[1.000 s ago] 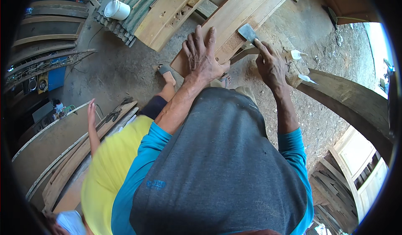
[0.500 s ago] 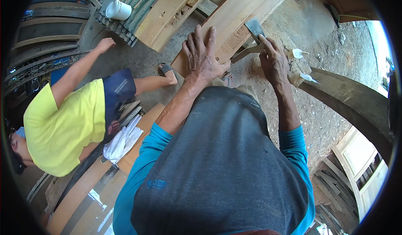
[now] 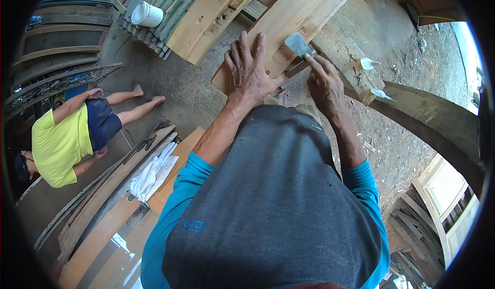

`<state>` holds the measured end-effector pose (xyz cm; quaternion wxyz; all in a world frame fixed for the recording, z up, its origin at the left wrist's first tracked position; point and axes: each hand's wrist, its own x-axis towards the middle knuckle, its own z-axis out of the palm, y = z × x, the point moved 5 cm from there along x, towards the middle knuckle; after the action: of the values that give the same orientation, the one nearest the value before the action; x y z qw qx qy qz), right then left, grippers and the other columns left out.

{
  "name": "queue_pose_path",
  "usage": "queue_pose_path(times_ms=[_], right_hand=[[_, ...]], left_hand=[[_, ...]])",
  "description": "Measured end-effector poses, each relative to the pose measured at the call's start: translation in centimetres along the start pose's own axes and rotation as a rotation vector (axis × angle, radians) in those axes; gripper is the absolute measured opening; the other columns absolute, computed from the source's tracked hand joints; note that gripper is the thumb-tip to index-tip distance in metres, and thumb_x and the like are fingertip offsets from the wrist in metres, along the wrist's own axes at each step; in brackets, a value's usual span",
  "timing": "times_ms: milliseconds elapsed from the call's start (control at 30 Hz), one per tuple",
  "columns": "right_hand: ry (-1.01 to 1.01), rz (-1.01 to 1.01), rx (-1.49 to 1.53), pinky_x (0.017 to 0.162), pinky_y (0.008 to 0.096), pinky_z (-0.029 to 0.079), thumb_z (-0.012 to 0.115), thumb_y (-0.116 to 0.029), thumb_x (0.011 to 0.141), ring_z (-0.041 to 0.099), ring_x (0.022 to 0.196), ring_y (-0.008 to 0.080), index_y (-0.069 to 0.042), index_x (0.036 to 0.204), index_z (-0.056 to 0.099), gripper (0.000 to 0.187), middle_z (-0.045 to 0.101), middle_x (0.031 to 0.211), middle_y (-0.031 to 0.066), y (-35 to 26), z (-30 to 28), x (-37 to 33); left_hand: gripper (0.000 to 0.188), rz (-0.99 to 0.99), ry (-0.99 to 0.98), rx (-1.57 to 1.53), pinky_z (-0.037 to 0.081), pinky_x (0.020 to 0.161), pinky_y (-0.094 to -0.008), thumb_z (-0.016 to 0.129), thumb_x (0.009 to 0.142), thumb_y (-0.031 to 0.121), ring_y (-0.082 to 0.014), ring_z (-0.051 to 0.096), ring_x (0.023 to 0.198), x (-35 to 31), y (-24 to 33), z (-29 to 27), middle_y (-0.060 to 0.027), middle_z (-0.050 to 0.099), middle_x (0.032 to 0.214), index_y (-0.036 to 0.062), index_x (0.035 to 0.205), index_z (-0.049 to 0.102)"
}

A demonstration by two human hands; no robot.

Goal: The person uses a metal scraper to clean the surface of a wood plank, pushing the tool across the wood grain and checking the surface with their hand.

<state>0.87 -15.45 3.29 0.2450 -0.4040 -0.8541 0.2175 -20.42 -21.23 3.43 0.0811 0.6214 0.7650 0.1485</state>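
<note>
Fingers (image 3: 314, 63) of the right hand (image 3: 328, 89) are closed on a flat grey scraper (image 3: 297, 44), its blade over the near end of a wooden board (image 3: 304, 10) (whether its edge touches, I cannot tell). The left hand (image 3: 250, 71) rests on that board, fingers spread apart. To the right, two white bottles (image 3: 367, 63) lie on a rough plank (image 3: 335, 49). Upper left, a white bucket (image 3: 147, 14) stands on corrugated sheets (image 3: 180, 0).
</note>
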Motion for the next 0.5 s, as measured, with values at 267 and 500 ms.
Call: queue_pose_path(times_ms=[267, 500], right_hand=[[-0.177, -0.184, -0.081, 0.091, 0.0391, 0.057, 0.073, -0.004, 0.084, 0.066, 0.106, 0.0267, -0.013, 0.143, 0.067, 0.061, 0.065, 0.129, 0.0074, -3.2, 0.7, -2.2], [-0.062, -0.159, -0.164, 0.09, 0.0393, 0.057, 0.07, -0.006, 0.087, 0.067, 0.105, 0.0266, -0.012, 0.142, 0.067, 0.056, 0.064, 0.126, 0.0078, -2.3, 0.3, -1.8]], left_hand=[[0.131, 0.0, 0.017, 0.034, 0.026, 0.118, -0.0669, 0.095, 0.062, 0.049, -0.0517, 0.032, 0.15, 0.0, -0.1, 0.4, -0.0303, 0.026, 0.167, 0.0142, 0.17, 0.028], [0.131, 0.018, 0.027, 0.032, 0.027, 0.117, -0.0666, 0.095, 0.063, 0.05, -0.0517, 0.032, 0.149, 0.0, 0.0, 0.3, -0.0313, 0.026, 0.167, 0.0133, 0.17, 0.029]])
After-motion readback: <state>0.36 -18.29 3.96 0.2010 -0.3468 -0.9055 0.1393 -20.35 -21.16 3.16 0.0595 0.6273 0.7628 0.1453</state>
